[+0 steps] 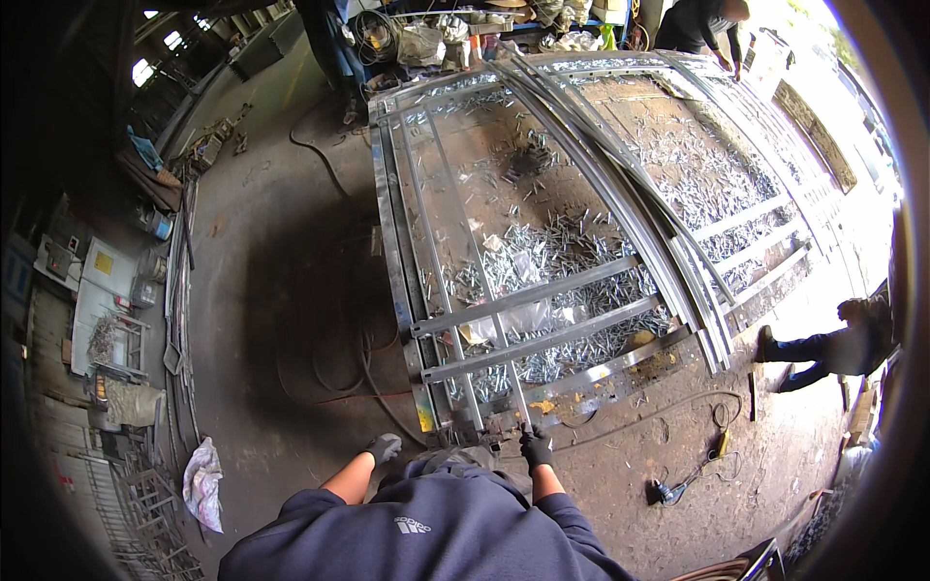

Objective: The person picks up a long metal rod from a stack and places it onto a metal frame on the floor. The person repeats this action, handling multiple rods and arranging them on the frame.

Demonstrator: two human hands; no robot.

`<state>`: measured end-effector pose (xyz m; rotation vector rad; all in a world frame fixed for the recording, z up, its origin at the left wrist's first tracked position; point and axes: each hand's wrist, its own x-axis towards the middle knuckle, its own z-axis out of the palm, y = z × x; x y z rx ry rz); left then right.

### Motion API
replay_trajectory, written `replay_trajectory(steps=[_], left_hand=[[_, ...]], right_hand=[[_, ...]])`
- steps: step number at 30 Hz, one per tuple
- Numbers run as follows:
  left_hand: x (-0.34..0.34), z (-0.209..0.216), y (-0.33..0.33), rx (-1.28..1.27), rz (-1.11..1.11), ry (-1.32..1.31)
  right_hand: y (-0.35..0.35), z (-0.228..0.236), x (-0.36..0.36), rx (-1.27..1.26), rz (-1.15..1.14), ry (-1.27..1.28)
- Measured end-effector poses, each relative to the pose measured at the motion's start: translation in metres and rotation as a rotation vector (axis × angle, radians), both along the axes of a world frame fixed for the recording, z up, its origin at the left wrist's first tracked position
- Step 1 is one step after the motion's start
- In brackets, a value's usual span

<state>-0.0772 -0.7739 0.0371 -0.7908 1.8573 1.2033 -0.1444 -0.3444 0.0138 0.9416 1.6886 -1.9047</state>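
My right hand [536,447], in a dark glove, is closed around the near end of a long, thin metal bar [504,334]. The bar runs away from me across a large metal frame [392,242]. My left hand [385,448], in a grey glove, is off the frame's near left corner, beside my body. Its fingers look loosely bent and apart, with nothing visible in them. Two crosswise metal bars [542,292] lie over the frame's near part. Inside the frame, many loose silvery bolt-like pieces [572,334] are scattered.
A bundle of long metal rails [620,198] crosses the table. One person [702,27] bends over its far right corner; another [852,339] is at the right. A corded power tool [668,492] lies on the floor to the right. Hoses [366,363] trail on the left.
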Motion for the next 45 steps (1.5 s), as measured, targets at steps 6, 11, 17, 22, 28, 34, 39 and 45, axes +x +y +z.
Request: replay_trajectory(steps=[6, 11, 17, 22, 28, 34, 39, 45], left_hand=[[-0.025, 0.013, 0.008, -0.014, 0.043, 0.056], [-0.023, 0.015, 0.003, -0.092, -0.102, 0.033], [-0.014, 0.012, -0.007, -0.086, -0.015, -0.094], [0.002, 0.0, -0.006, -0.012, 0.088, -0.022], [0.019, -0.024, 0.001, 0.186, 0.239, -0.47], [0.031, -0.025, 0.03, 0.051, 0.373, -0.293], [0.049, -0.015, 0.048, 0.157, 0.35, -0.093], [0.094, 0.005, 0.124, 0.061, 0.436, -0.043]], right_hand=[[0.003, 0.004, 0.006, 0.137, 0.073, 0.028], [-0.006, -0.001, -0.013, 0.235, 0.117, 0.014], [-0.003, -0.02, -0.04, -0.015, 0.023, 0.168], [0.024, -0.017, 0.003, -0.02, 0.226, -0.141], [-0.001, -0.012, -0.065, 0.372, 0.531, 0.002], [0.074, 0.012, -0.134, 0.643, 0.773, 0.197], [0.296, 0.032, -0.205, 0.948, -0.019, 0.601], [0.499, 0.096, -0.277, 1.177, -0.067, 0.133]])
